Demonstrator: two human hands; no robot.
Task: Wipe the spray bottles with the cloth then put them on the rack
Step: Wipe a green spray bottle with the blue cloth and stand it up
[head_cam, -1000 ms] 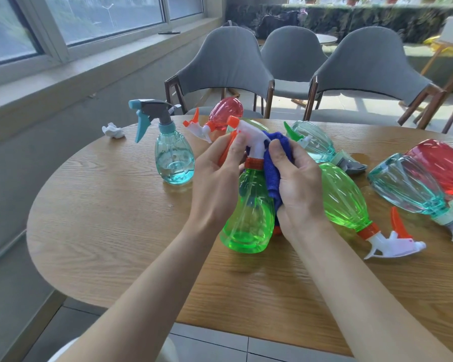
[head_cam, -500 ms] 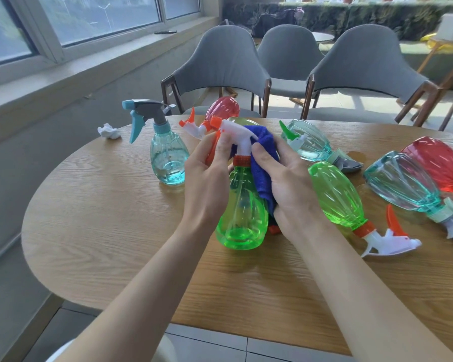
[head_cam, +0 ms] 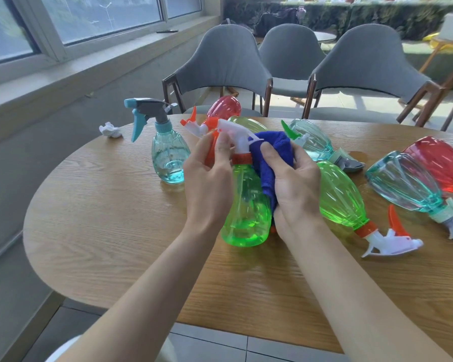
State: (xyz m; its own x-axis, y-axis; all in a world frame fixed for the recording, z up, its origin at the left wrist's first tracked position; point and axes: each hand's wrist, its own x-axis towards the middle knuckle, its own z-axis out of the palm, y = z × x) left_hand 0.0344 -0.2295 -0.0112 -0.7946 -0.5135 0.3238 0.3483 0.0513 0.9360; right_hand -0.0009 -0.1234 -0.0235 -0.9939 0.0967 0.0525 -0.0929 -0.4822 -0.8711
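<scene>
A green spray bottle (head_cam: pixel 246 205) with a white and orange spray head stands upright in the middle of the wooden table (head_cam: pixel 110 231). My left hand (head_cam: pixel 209 184) grips it at the neck and trigger. My right hand (head_cam: pixel 293 184) holds a blue cloth (head_cam: pixel 270 163) bunched against the bottle's right side and neck. No rack is in view.
A teal bottle (head_cam: pixel 168 152) stands upright to the left. Several more bottles lie on their sides: red (head_cam: pixel 224 109) behind, teal (head_cam: pixel 314 142), green (head_cam: pixel 343 197), teal (head_cam: pixel 408 184) and red (head_cam: pixel 439 163) at right. A crumpled tissue (head_cam: pixel 110 129) lies far left. Grey chairs (head_cam: pixel 225 64) stand behind.
The cloth in my right hand has slid up along the bottle toward its neck. The left hand keeps its grip near the trigger; the bottle stays upright in place.
</scene>
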